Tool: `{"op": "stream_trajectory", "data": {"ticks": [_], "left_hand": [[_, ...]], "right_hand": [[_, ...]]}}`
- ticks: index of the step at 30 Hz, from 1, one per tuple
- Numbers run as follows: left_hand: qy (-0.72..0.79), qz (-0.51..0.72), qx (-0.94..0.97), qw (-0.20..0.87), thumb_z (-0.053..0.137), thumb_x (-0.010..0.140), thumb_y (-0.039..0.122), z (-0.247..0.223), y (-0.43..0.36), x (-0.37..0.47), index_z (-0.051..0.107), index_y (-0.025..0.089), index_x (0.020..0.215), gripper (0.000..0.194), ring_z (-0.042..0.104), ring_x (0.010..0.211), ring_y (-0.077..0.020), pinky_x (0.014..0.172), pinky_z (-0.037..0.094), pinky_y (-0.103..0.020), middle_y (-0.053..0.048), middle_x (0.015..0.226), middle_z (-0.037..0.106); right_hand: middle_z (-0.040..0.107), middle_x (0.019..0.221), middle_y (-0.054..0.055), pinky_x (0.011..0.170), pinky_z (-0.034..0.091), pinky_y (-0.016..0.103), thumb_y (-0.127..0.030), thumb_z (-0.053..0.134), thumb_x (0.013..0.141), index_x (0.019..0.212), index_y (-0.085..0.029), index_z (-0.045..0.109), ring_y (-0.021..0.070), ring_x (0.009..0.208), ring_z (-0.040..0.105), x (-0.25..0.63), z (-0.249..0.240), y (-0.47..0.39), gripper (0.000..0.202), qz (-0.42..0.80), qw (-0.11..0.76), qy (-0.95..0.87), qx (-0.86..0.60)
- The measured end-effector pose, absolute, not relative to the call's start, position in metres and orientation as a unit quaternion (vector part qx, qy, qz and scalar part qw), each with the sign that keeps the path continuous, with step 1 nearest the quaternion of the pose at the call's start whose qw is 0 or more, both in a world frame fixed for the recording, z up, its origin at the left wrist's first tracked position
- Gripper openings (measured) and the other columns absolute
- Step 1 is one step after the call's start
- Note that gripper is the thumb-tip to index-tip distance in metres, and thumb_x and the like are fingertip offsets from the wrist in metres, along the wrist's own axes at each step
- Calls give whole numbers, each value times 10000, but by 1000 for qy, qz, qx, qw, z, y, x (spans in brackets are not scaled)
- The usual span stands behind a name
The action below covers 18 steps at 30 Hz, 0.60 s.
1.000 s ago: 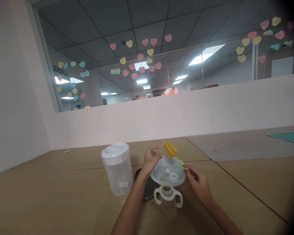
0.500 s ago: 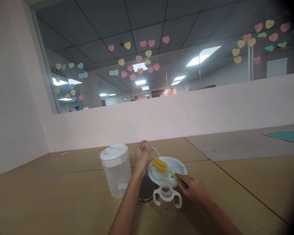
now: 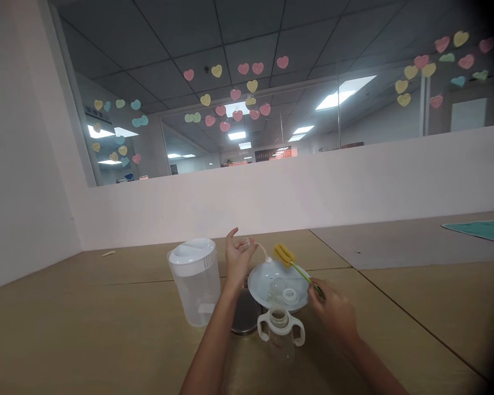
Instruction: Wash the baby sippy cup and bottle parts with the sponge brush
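My left hand [image 3: 235,258] is raised above the table and pinches a small clear teat piece with a thin straw [image 3: 258,248] curving off to the right. My right hand [image 3: 331,307] grips the green handle of a brush with a yellow sponge head [image 3: 284,254]; the sponge sits just beside the straw's end. Below them lies a pale blue plate [image 3: 259,282] carrying a white ring [image 3: 290,295] and small clear parts. An open baby bottle with two white handles [image 3: 280,334] stands in front of the plate.
A clear plastic jug with a white lid [image 3: 195,281] stands left of my left arm. A dark metal bowl [image 3: 243,315] sits partly under the plate. A teal cloth [image 3: 481,229] lies at the far right. A low white wall runs behind the tables.
The sponge brush dropped onto the plate half a second ago and has now risen again to the straw's end. My left hand lifted slightly with its fingers spread more.
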<state>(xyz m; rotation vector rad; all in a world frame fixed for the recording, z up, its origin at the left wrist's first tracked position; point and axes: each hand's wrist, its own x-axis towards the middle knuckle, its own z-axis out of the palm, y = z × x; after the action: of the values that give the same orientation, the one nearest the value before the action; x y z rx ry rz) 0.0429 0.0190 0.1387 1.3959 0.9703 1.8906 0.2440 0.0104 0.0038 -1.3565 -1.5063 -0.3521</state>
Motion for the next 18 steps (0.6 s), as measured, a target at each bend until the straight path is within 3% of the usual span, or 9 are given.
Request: {"op": "stream_trajectory", "data": {"ticks": [5,12,18], "left_hand": [[383,688,565,246,632,683,152,138,22,37,313,196,1321,715,630,819,-125,787,472,-259,-29,872,639],[435,582,646,236,607,651,69,128,25,39,157,180,1422,899,596,673,-102,699,460,-229,39,708,622],[417,555,674,251,624,701,113,128,24,39,106,182,1436,902,640,797,-139,784,475,-273,5,759,676]], "right_hand": [[704,870,73,533,396,230,-393,340,884,960,-177,680,166,663,632,246,9,7,410,-107,554,-614,-551],[685,745,59,552,411,181,-414,354,902,1048,-202,690,107,586,600,234,10,-4,423,-82,587,-644,-483],[689,775,63,540,425,201,-414,347,896,1028,-198,689,136,618,615,235,11,-1,425,-72,586,-628,-507]]}}
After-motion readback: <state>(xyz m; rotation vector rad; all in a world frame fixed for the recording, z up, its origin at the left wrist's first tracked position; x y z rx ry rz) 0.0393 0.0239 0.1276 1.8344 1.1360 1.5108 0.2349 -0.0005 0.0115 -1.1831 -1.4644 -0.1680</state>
